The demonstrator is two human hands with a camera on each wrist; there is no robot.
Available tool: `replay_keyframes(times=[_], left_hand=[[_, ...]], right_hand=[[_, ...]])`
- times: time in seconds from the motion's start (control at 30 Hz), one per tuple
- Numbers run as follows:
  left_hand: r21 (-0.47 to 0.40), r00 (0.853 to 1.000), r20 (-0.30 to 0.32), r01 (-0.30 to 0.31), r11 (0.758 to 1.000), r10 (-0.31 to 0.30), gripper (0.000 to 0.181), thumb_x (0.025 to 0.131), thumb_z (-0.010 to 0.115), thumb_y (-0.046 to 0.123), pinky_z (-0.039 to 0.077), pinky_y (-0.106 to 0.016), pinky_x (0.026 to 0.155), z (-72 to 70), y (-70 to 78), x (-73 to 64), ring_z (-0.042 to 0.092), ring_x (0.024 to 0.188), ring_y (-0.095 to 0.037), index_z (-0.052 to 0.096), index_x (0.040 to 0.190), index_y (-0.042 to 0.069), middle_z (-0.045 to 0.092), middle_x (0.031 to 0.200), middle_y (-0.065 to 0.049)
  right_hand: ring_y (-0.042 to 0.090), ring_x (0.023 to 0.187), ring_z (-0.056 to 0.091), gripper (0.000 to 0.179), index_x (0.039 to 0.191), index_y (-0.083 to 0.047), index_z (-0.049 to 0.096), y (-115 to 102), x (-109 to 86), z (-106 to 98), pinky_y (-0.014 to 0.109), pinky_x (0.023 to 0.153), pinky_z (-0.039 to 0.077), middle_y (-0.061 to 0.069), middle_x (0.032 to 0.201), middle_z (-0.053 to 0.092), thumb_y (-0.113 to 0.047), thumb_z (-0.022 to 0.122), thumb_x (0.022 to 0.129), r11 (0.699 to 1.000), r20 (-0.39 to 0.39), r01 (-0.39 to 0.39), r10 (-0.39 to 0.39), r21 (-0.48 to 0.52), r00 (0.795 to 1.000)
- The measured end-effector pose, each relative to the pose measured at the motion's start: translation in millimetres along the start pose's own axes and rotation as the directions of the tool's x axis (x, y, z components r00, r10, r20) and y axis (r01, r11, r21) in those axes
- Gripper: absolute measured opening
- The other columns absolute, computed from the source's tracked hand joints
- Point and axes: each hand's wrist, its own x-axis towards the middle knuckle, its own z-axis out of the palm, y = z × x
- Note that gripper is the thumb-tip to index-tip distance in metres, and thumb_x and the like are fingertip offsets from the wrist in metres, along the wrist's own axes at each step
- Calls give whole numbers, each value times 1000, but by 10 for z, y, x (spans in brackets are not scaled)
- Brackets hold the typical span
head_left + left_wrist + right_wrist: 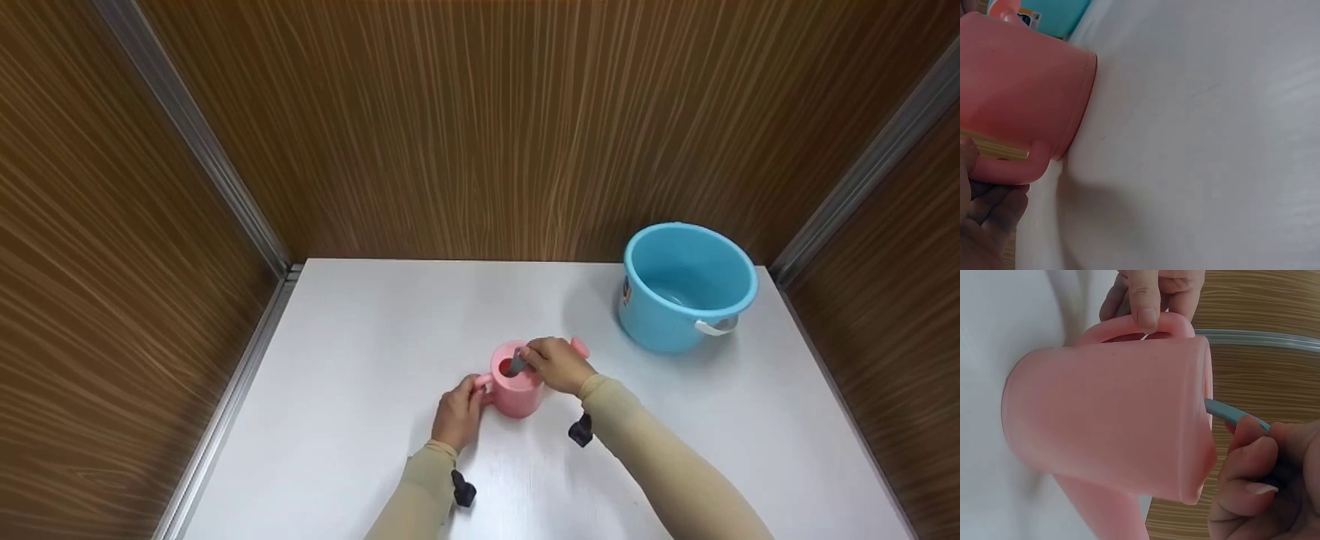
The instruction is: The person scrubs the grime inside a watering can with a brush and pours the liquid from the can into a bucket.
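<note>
A pink watering can (pixel 517 401) stands on the white table, its spout pointing to the back right. My left hand (pixel 457 414) grips the can's handle (pixel 1120 326), thumb on top and fingers behind it in the right wrist view. Above the can's top opening, my right hand (pixel 556 364) pinches a thin grey-blue handle (pixel 1227 412). The lower end of that handle goes down into the can, so what kind of tool it is stays hidden. In the left wrist view, the can (pixel 1022 79) and the left fingers (pixel 1002 208) show at the left edge.
A light blue bucket (pixel 660 330) with a white handle (pixel 718 328) stands at the back right of the white table (pixel 360 330). Wood-grain panels (pixel 450 135) with metal edge strips rise at the back and on both sides.
</note>
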Motion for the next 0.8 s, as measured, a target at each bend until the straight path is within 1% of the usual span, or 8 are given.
replay_keyframes(times=[0.2, 0.33, 0.43, 0.53, 0.6, 0.7, 0.8], left_hand=[[36, 1000, 5, -29, 999, 29, 8, 97, 57, 12, 52, -35, 74, -3, -14, 49, 66, 86, -14, 60, 105, 13, 70, 93, -2], [55, 999, 3, -40, 998, 40, 9, 97, 57, 11, 53, -36, 75, -15, -30, 108, 66, 89, -17, 59, 106, 13, 70, 94, -3], [79, 998, 0, -67, 995, 68, 12, 97, 57, 9, 53, -36, 76, -30, -48, 167, 67, 90, -18, 58, 108, 13, 70, 95, -5], [108, 995, 13, -96, 990, 95, 14, 97, 56, 7, 53, -35, 75, -52, -57, 223, 66, 86, -17, 57, 110, 12, 69, 95, -6], [129, 994, 30, -108, 986, 105, 14, 97, 56, 8, 53, -36, 74, -64, -61, 260, 66, 83, -15, 56, 110, 12, 69, 93, -5], [130, 993, 61, -103, 986, 96, 13, 98, 55, 9, 53, -36, 74, -81, -57, 313, 65, 80, -14, 56, 110, 12, 69, 90, -4], [118, 993, 90, -88, 989, 77, 12, 98, 55, 10, 53, -36, 75, -88, -53, 365, 65, 78, -13, 57, 110, 12, 69, 88, -4]], right_hand=[[12, 63, 47, 26, 89, -3, 68, -6, -25, -29, 27, 60, 40, 4, 70, 58, -19, 52, 101, 1000, -12, 24, -24, 7, 1000], [12, 62, 47, 26, 88, -5, 68, -35, -26, -67, 28, 59, 39, 1, 68, 55, -21, 52, 101, 1000, -2, 6, -6, -6, 1000], [12, 63, 48, 26, 88, -5, 68, -56, -16, -105, 27, 59, 40, 0, 68, 55, -20, 51, 101, 1000, 19, 1, -1, -10, 1000], [13, 64, 50, 26, 91, -2, 68, -65, -12, -149, 27, 60, 42, 4, 70, 57, -18, 50, 101, 999, 56, -14, 11, 53, 998], [14, 66, 50, 27, 93, -1, 69, -60, -13, -181, 27, 61, 43, 7, 72, 58, -18, 50, 102, 992, 74, -43, 35, 121, 997], [17, 67, 50, 27, 97, 0, 69, -43, -22, -233, 27, 61, 44, 11, 74, 58, -18, 50, 102, 970, 90, -91, 72, 226, 993], [16, 67, 49, 27, 98, 0, 68, -13, -25, -273, 26, 61, 42, 10, 75, 57, -20, 50, 102, 952, 100, -114, 89, 285, 991]])
